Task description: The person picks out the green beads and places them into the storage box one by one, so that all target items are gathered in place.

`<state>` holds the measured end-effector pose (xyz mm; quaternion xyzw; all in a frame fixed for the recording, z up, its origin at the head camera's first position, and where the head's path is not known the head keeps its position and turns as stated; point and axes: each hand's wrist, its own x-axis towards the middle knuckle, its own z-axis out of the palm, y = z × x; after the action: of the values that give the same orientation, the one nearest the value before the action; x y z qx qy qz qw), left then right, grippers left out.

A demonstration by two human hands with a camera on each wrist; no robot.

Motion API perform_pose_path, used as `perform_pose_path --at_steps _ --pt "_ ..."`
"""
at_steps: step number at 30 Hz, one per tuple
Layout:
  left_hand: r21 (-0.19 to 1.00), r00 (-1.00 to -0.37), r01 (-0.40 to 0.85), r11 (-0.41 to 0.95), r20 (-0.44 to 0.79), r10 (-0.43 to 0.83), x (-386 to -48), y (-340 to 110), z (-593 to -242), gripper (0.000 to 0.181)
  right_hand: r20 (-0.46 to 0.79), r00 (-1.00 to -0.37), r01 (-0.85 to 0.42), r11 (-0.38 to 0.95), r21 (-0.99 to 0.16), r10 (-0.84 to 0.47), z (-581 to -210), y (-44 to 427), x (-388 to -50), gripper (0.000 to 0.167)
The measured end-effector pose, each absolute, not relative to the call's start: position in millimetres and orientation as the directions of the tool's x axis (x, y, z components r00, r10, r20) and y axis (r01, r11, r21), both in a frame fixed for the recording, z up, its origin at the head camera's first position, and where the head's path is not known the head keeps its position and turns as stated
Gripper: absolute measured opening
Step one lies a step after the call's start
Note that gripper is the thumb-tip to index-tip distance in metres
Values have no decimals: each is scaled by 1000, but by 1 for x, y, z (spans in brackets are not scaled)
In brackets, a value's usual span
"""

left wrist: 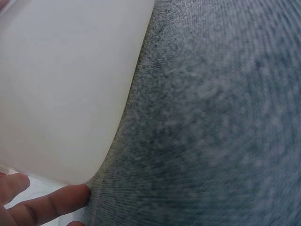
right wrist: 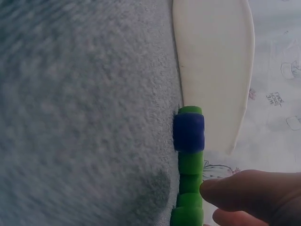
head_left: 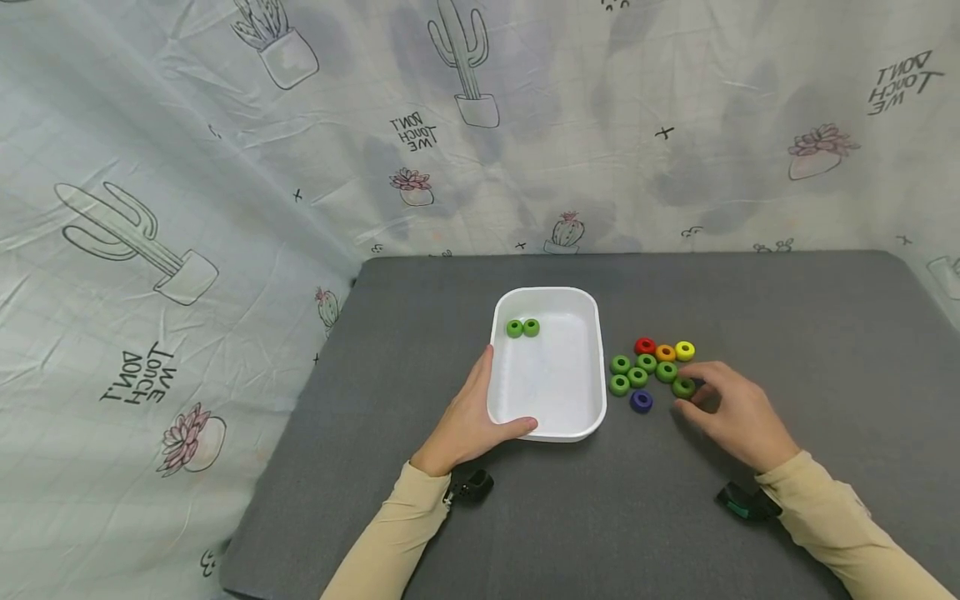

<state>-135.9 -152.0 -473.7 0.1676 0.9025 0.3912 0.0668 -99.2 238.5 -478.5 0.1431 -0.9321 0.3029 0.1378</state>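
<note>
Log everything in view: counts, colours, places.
Table: 1, grey, centre
Tray: 1, white, on table
Inner beads: 2, green, in tray
Outer beads: 6, green, right of tray
Red bead: 1, red, beyond greens
Orange bead: 1, orange, beside red
Yellow bead: 1, yellow, beside orange
Blue bead: 1, blue, nearest wearer
Cloth: count unclear, pale, behind and left
Wrist devices: 2, black, wrists
Sleeves: 2, beige, forearms
Left hand: 1, gripping tray
Right hand: 1, at outer bead

The cloth [head_left: 570, 125] reads "DON'T TOUCH ME" in flipped-looking letters [head_left: 412, 132], at left, upper middle and upper right of the frame. Small x marks [head_left: 664, 133] dot it too.
</note>
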Motion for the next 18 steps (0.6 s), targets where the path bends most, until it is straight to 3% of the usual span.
perform_pose_path --at_steps 18 --pt "713 -935 266 649 29 352 -136 -151 -474 128 325 -908 -404 760 -509 -265 -483 239 -99 39"
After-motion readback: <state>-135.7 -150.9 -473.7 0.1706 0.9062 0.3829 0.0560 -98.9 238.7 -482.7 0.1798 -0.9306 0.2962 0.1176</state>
